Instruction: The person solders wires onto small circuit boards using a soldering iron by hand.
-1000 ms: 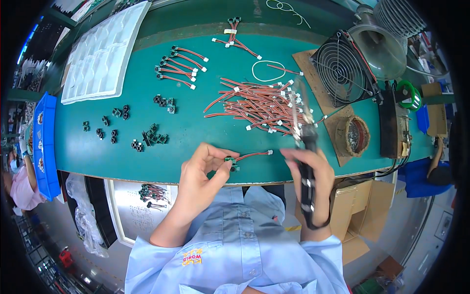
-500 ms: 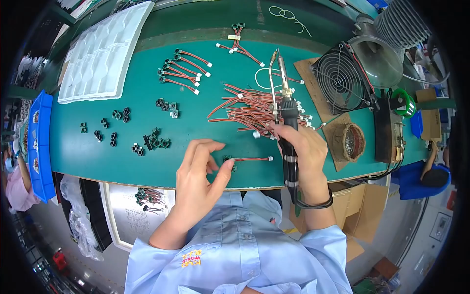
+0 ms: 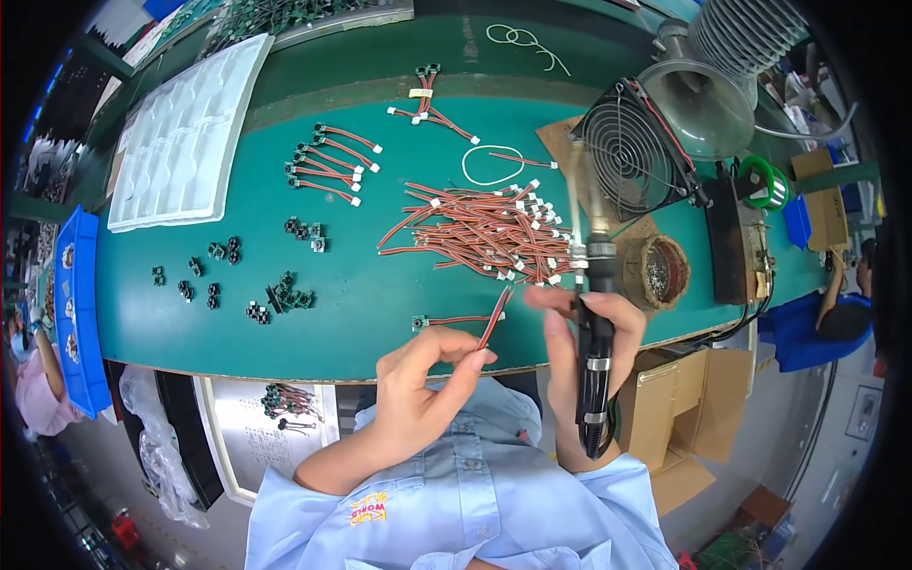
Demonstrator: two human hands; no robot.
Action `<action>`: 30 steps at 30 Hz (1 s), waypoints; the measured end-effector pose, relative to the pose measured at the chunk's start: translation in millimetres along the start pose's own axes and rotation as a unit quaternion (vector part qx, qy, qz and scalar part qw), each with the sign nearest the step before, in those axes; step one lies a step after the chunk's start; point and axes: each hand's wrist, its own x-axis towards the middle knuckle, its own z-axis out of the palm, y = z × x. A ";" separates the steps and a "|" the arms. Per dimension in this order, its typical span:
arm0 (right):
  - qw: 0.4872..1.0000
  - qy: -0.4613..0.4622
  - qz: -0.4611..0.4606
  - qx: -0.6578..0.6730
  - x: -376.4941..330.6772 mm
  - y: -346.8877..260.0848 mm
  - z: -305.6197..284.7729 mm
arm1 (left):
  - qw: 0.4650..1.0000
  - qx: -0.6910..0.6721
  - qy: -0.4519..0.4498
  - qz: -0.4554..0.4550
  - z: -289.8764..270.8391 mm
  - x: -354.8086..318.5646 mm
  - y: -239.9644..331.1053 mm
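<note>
left hand (image 3: 418,394): fingers closed on a red wire (image 3: 492,320), held just above the green worktop (image 3: 361,313) edge | right hand (image 3: 584,337): fingers clamped around a soldering iron (image 3: 591,323), tip pointed up near the wire pile (image 3: 475,233)

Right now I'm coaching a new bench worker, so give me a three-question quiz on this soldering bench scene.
1. True or false: the right hand holds the soldering iron.
2. What does the left hand pinch? A) red wire lead B) white tray C) green solder spool
3. Fill in: the small fan stands to the ____ of the wire pile.

Key: 1 true; 2 A; 3 right
</note>
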 end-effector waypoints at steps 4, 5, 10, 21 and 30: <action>0.992 -0.041 0.085 0.083 -2.2 -9.1 3.6 | 0.991 0.066 0.016 0.112 5.0 0.7 -3.4; 0.986 -0.056 0.112 0.111 -1.9 -11.5 4.3 | 0.985 0.087 0.023 0.150 6.2 1.1 -3.6; 0.984 -0.068 0.133 0.099 -1.2 -19.4 8.3 | 0.961 0.173 0.044 0.212 8.7 0.7 -4.1; 0.950 -0.056 0.205 0.228 -7.0 -25.1 7.4 | 0.961 -0.257 -0.047 -0.090 11.2 -4.7 -3.5; 0.967 -0.213 -0.057 -0.127 -5.1 -18.3 -6.5 | 0.979 0.136 -0.053 0.142 -20.1 12.1 18.0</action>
